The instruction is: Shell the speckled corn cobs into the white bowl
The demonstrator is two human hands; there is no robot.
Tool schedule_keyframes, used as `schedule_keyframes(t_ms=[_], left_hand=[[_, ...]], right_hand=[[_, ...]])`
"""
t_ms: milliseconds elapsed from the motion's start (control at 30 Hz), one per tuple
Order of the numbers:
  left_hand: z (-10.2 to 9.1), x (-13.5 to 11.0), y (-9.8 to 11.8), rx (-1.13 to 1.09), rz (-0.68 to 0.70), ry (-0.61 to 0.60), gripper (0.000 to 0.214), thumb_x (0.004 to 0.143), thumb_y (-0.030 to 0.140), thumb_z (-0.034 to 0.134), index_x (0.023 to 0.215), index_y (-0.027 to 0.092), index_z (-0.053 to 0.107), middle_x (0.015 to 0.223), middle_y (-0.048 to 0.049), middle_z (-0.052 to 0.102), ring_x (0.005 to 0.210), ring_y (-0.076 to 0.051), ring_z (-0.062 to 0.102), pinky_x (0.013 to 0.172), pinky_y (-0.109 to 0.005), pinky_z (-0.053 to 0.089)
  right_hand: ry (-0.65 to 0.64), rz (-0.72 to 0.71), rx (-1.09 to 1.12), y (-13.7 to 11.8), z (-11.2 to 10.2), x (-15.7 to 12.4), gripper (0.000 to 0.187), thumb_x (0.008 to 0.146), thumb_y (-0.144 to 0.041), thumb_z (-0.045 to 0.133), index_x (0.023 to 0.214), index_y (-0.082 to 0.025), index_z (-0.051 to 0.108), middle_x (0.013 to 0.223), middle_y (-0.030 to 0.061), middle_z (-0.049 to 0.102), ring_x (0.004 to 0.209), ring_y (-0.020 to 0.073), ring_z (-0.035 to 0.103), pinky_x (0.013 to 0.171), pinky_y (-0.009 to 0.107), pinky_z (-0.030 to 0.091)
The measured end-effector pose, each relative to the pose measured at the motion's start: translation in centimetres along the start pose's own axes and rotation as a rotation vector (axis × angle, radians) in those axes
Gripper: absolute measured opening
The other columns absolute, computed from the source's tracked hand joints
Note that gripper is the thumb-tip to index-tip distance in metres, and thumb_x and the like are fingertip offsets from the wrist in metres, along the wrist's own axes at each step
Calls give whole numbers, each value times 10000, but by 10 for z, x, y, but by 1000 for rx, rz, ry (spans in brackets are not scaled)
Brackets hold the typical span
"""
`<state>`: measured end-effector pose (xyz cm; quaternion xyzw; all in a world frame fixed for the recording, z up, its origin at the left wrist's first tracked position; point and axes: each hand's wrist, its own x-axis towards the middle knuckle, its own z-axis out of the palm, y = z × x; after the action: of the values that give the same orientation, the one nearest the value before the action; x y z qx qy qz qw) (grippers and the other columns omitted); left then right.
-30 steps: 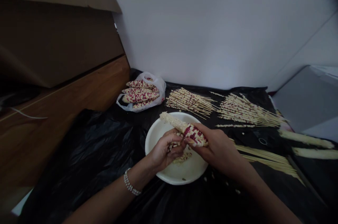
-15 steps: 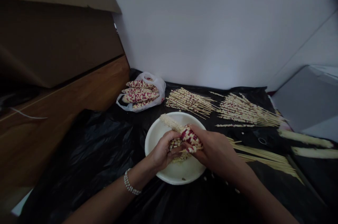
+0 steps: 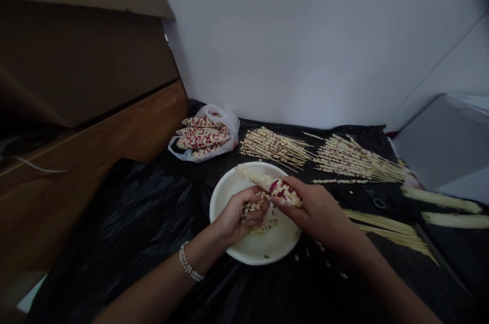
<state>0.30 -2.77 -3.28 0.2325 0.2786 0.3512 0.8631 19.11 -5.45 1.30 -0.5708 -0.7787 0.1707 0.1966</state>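
My right hand [image 3: 316,206] is closed around the thick end of an ear of corn [image 3: 283,191] with cream and dark red kernels. Its bare, stripped end points up and left over the white bowl [image 3: 218,200]. Cupped in my curled left hand [image 3: 234,218] are loose corn kernels [image 3: 252,207], just below the ear and apart from it. More kernels and bits [image 3: 265,228] lie in the bottom of the bowl. My right palm is hidden from view.
Behind the bowl a plastic bag [image 3: 228,123] holds several ears of corn. Two piles of kernel-threaded skewers [image 3: 273,144] lie to its right. Bare skewers [image 3: 393,232] and two stripped cobs [image 3: 454,219] are at the right. Black plastic sheeting [image 3: 153,212] covers the surface.
My hands have moved apart. The ear has shifted slightly right with my right hand, while my left hand keeps its kernels. A short skewer end seen by my right fingers no longer shows.
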Motion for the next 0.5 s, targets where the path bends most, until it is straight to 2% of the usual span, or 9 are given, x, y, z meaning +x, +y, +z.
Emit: schedule_keyframes(t_ms=[67, 167, 367, 500], left_hand=[[-3, 3, 5, -71, -41, 33, 163, 790, 184, 497, 856, 88, 612, 603, 2, 525, 344, -5, 259, 318, -121, 149], [-5, 6, 13, -171, -40, 150, 196, 880, 183, 427, 827, 85, 588, 595, 18, 480, 340, -2, 262, 296, -108, 148], [-4, 4, 26, -207, 59, 251, 205, 923, 122, 394, 791, 108, 551, 596, 38, 443, 344, 1, 297, 288, -99, 181], [-4, 5, 26, -201, 60, 282, 185, 920, 92, 417, 828, 100, 577, 597, 28, 478, 381, -10, 355, 314, -94, 240]], right_hand=[[24, 55, 8, 6, -2, 1, 368, 886, -466, 522, 1154, -221, 582, 884, 58, 733, 791, 237, 684, 652, 304, 417], [37, 135, -13, 13, -5, 3, 354, 877, -504, 537, 1088, -223, 585, 825, 38, 724, 690, 213, 665, 608, 292, 409], [-13, 111, -2, 21, -1, 7, 326, 886, -503, 538, 1033, -220, 610, 777, 39, 720, 665, 197, 654, 576, 277, 400], [-49, 110, -31, 27, 3, 9, 343, 893, -533, 515, 1011, -233, 632, 762, 35, 717, 658, 189, 650, 564, 270, 387]])
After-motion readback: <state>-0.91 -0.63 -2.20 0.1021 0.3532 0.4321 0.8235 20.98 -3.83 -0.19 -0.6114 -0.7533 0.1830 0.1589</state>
